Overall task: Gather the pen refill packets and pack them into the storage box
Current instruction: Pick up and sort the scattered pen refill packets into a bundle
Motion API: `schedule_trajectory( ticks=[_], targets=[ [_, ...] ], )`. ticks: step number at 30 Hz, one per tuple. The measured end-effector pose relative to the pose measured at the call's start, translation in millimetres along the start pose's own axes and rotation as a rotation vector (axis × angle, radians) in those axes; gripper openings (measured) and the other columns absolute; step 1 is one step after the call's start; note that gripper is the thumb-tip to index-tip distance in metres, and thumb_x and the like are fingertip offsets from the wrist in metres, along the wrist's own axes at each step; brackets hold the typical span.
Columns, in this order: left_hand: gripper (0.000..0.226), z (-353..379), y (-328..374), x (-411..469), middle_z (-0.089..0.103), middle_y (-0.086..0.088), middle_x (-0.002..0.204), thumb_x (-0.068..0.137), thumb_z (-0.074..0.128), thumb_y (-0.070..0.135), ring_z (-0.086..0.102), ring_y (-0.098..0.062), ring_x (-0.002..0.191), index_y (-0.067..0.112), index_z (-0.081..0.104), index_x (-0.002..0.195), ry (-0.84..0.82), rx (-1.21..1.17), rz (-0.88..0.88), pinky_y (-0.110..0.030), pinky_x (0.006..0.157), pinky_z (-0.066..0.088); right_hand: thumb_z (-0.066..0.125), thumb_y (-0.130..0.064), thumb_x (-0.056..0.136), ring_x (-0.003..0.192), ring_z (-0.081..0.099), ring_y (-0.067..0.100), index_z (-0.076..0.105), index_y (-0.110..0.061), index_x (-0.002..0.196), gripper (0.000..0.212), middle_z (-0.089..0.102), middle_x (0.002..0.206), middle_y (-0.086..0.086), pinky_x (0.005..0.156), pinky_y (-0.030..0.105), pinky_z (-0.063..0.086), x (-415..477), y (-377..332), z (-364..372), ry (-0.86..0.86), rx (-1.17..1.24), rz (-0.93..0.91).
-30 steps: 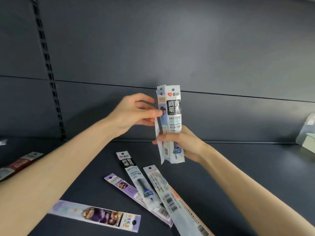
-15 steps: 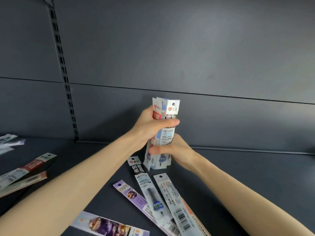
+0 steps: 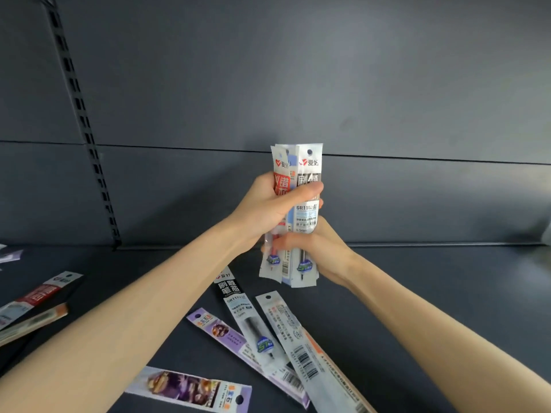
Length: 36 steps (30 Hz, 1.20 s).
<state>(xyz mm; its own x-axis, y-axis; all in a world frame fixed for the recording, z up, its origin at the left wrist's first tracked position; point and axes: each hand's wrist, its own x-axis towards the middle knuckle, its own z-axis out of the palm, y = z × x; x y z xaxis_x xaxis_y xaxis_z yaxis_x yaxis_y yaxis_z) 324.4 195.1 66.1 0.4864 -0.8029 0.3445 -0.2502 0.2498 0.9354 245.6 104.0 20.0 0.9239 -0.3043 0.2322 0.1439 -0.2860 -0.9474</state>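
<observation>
Both my forearms reach in from the bottom corners and meet mid-frame above the dark shelf (image 3: 417, 293). My left hand (image 3: 265, 213) is wrapped around the upper half of an upright bundle of refill packets (image 3: 298, 216), thumb laid across the front, fingers curled behind, clamped tight. My right hand (image 3: 325, 254) grips the same bundle lower down from the right side, thumb pressing across the front near the bottom third, remaining fingers hidden behind the packets. The bundle is vertical, hang-hole ends up, lifted clear of the shelf; a red-label packet sits at its left, a black-label one at its right.

Loose on the shelf below the hands: a black-label packet (image 3: 238, 305), a purple packet (image 3: 232, 338) partly under it, a clear barcode packet (image 3: 301, 344) just to their right, all fanned diagonally and overlapping. Another purple packet (image 3: 190, 389) lies flat near the bottom edge, under my left forearm. Far left, a red-label packet (image 3: 38, 293) and an orange-tipped one (image 3: 32, 323) lie side by side, blurred. Grey back panel (image 3: 298, 84) behind.
</observation>
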Motion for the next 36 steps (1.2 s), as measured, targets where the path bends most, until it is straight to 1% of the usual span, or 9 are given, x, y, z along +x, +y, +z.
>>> schedule_trajectory(
  ticks=[5, 8, 13, 17, 20, 24, 28, 31, 36],
  targets=[
    [0.013, 34.4, 12.8, -22.9, 0.074, 0.000, 0.086, 0.087, 0.065, 0.026, 0.073, -0.015, 0.085, 0.020, 0.064, 0.099, -0.026, -0.003, 0.009, -0.030, 0.075, 0.059, 0.061, 0.005, 0.072, 0.088, 0.068, 0.035, 0.065, -0.004, 0.096, 0.026, 0.069, 0.089, 0.018, 0.086, 0.051, 0.055, -43.6, -7.9, -12.3, -0.064, 0.142, -0.008],
    [0.008, 50.6, 22.5, -39.2, 0.073, 0.007, 0.089, 0.089, 0.061, 0.028, 0.071, -0.010, 0.089, 0.026, 0.063, 0.096, -0.090, 0.029, 0.004, -0.026, 0.079, 0.057, 0.058, 0.005, 0.073, 0.076, 0.067, 0.031, 0.061, 0.000, 0.090, 0.018, 0.067, 0.079, 0.018, 0.077, 0.045, 0.056, -71.2, -12.3, -16.1, -0.119, 0.208, 0.010],
    [0.016, 83.3, 35.2, -71.6, 0.070, 0.017, 0.076, 0.090, 0.058, 0.030, 0.066, 0.004, 0.064, 0.025, 0.060, 0.105, -0.088, 0.070, -0.063, -0.010, 0.048, 0.044, 0.062, -0.003, 0.070, 0.065, 0.059, 0.019, 0.059, -0.009, 0.086, 0.018, 0.059, 0.072, 0.002, 0.075, 0.043, 0.054, -116.6, -14.3, -27.1, -0.090, 0.209, 0.062],
    [0.047, 100.3, 20.9, -100.9, 0.067, 0.009, 0.108, 0.084, 0.059, 0.051, 0.064, -0.001, 0.097, 0.022, 0.054, 0.121, 0.114, 0.229, -0.142, -0.021, 0.085, 0.049, 0.065, -0.004, 0.067, 0.064, 0.065, 0.020, 0.063, -0.012, 0.076, 0.013, 0.062, 0.067, 0.001, 0.081, 0.049, 0.056, -144.5, -7.7, -37.9, -0.006, 0.259, 0.070],
    [0.044, 97.3, 0.9, -136.7, 0.065, 0.006, 0.110, 0.088, 0.054, 0.052, 0.060, -0.009, 0.105, 0.018, 0.060, 0.115, 0.339, 0.420, -0.188, -0.017, 0.085, 0.044, 0.067, -0.006, 0.065, 0.072, 0.069, 0.025, 0.068, -0.010, 0.076, 0.012, 0.070, 0.075, 0.009, 0.076, 0.041, 0.059, -163.3, -0.8, -41.3, 0.032, 0.256, 0.080],
    [0.060, 94.8, -21.2, -172.3, 0.049, -0.001, 0.133, 0.081, 0.056, 0.062, 0.043, -0.024, 0.124, 0.022, 0.052, 0.126, 0.314, 1.026, -0.392, -0.038, 0.098, 0.037, 0.067, -0.007, 0.062, 0.057, 0.062, 0.018, 0.063, -0.010, 0.080, 0.019, 0.063, 0.063, 0.003, 0.058, 0.031, 0.051, -175.1, -0.1, -40.1, 0.112, 0.213, 0.114],
    [0.090, 99.8, -30.3, -170.0, 0.037, -0.009, 0.144, 0.072, 0.051, 0.076, 0.031, -0.032, 0.135, 0.017, 0.037, 0.138, 0.281, 1.185, -0.530, -0.045, 0.105, 0.029, 0.067, -0.012, 0.061, 0.052, 0.058, 0.014, 0.062, -0.009, 0.083, 0.022, 0.059, 0.058, 0.001, 0.056, 0.028, 0.049, -178.8, -1.5, -37.2, 0.140, 0.122, 0.100],
    [0.079, 95.0, -31.1, -165.2, 0.047, -0.010, 0.138, 0.075, 0.057, 0.069, 0.039, -0.033, 0.127, 0.014, 0.047, 0.130, 0.307, 1.217, -0.525, -0.042, 0.097, 0.035, 0.070, -0.017, 0.060, 0.054, 0.057, 0.016, 0.060, -0.009, 0.080, 0.024, 0.058, 0.059, 0.003, 0.059, 0.031, 0.049, -181.6, -0.7, -35.6, 0.161, 0.069, 0.123],
    [0.048, 86.2, -27.6, -158.0, 0.058, -0.009, 0.126, 0.080, 0.071, 0.035, 0.050, -0.028, 0.116, 0.013, 0.060, 0.121, 0.310, 0.989, -0.429, -0.034, 0.087, 0.041, 0.075, -0.010, 0.070, 0.050, 0.055, 0.015, 0.058, -0.011, 0.078, 0.020, 0.057, 0.057, 0.004, 0.060, 0.031, 0.049, -179.4, -3.2, -36.3, 0.163, 0.030, 0.130]
  ],
)
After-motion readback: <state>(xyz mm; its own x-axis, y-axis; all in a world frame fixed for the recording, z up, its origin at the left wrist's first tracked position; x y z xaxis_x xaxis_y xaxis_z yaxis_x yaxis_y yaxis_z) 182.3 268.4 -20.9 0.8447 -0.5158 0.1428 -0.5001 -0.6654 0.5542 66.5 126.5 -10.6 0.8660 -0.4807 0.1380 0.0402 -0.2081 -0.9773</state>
